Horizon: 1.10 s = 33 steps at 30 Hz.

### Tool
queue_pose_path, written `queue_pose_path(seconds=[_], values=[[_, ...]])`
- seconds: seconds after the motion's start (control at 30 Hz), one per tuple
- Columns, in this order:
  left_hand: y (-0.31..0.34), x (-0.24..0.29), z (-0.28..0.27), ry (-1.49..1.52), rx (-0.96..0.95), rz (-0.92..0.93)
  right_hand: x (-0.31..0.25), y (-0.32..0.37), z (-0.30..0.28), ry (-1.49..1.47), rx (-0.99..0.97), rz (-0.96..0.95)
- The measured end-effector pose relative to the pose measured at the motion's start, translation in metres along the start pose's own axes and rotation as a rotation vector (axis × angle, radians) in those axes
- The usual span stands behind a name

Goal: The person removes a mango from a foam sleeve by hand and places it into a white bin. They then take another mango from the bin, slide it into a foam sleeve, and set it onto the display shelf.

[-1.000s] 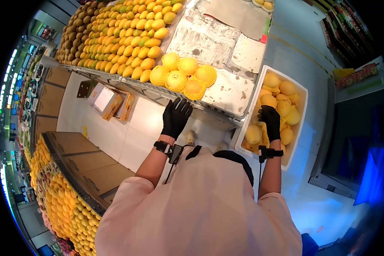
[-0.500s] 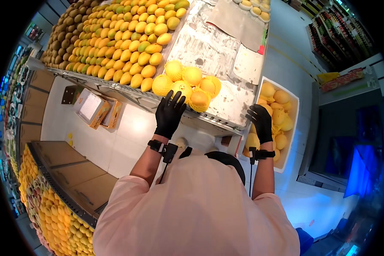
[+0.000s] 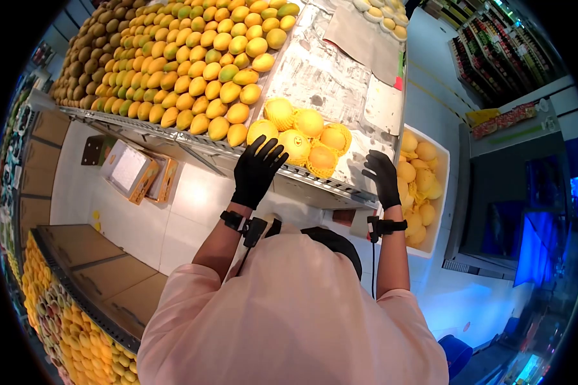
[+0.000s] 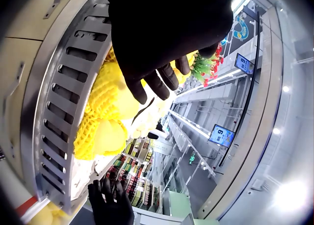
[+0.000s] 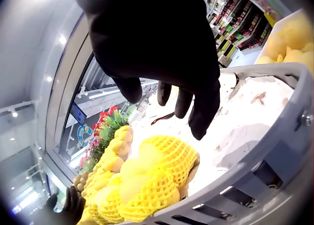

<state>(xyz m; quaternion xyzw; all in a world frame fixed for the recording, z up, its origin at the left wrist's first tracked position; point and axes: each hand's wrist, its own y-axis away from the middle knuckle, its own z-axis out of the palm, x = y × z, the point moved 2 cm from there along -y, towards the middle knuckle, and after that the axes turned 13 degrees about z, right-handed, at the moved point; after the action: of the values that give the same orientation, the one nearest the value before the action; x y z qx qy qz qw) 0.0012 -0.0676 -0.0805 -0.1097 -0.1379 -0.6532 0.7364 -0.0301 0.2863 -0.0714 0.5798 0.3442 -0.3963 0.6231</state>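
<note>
Round yellow fruits (image 3: 310, 122) in yellow foam nets sit clustered at the stand's front edge; one bears a smiley sticker. My gloved left hand (image 3: 253, 174) spreads its fingers over the front left fruit (image 3: 262, 129), overlapping it in the head view. My gloved right hand (image 3: 383, 178) hovers at the stand's front right corner, to the right of the cluster, fingers loosely bent and holding nothing. The right wrist view shows that hand (image 5: 152, 43) above the stand's white paper surface (image 5: 245, 122), with the netted fruits (image 5: 167, 161) below and left.
A white box (image 3: 444, 192) of more yellow fruits stands right of the stand. Mangoes (image 3: 192, 64) fill the stand's left side in rows. A slotted metal rim (image 4: 59, 107) edges the front. Cardboard boxes (image 3: 130, 170) lie on the floor at left.
My right hand has left the fruits in the white box and moved left to the stand's corner. My left hand has come forward from the stand's edge to the front left fruit.
</note>
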Motion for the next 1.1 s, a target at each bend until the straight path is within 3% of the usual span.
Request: queue_pose_path(seconds=[0.03, 0.13, 0.2, 0.23, 0.3, 0.37, 0.43, 0.53, 0.73, 0.83, 0.93, 1.1], values=[[0.0, 0.003, -0.002, 0.01, 0.066, -0.021, 0.002, -0.003, 0.006, 0.035, 0.018, -0.005], [0.001, 0.013, -0.012, 0.094, -0.215, -0.008, 0.0, -0.012, 0.024, 0.155, 0.086, -0.023], [0.001, 0.018, -0.022, 0.218, -0.122, -0.01, 0.005, -0.03, 0.03, 0.284, 0.146, -0.016], [0.0, 0.019, -0.026, 0.28, -0.075, -0.009, 0.008, -0.041, 0.034, 0.402, 0.196, -0.103], [0.0, 0.022, -0.029, 1.055, 0.13, -0.171, 0.006, -0.053, 0.045, 0.569, 0.247, -0.241], [0.001, 0.025, -0.026, 1.005, 0.191, -0.141, 0.0, -0.064, 0.054, 0.715, 0.293, -0.343], [0.001, 0.033, -0.02, 0.125, 0.096, 0.072, -0.005, -0.072, 0.063, 0.789, 0.321, -0.362], [0.003, 0.039, -0.026, 0.188, 0.117, 0.04, -0.01, -0.079, 0.079, 0.905, 0.34, -0.431], [0.011, 0.047, -0.037, 0.264, 0.009, 0.017, -0.014, -0.083, 0.108, 1.008, 0.37, -0.244], [0.01, 0.045, -0.041, 0.215, 0.088, 0.033, -0.013, -0.083, 0.113, 1.026, 0.385, -0.211], [0.013, 0.05, -0.033, 0.307, -0.213, 0.01, -0.011, -0.085, 0.114, 1.034, 0.408, -0.267], [0.013, 0.051, -0.034, 0.251, -0.034, 0.019, -0.014, -0.09, 0.111, 1.045, 0.408, -0.333]])
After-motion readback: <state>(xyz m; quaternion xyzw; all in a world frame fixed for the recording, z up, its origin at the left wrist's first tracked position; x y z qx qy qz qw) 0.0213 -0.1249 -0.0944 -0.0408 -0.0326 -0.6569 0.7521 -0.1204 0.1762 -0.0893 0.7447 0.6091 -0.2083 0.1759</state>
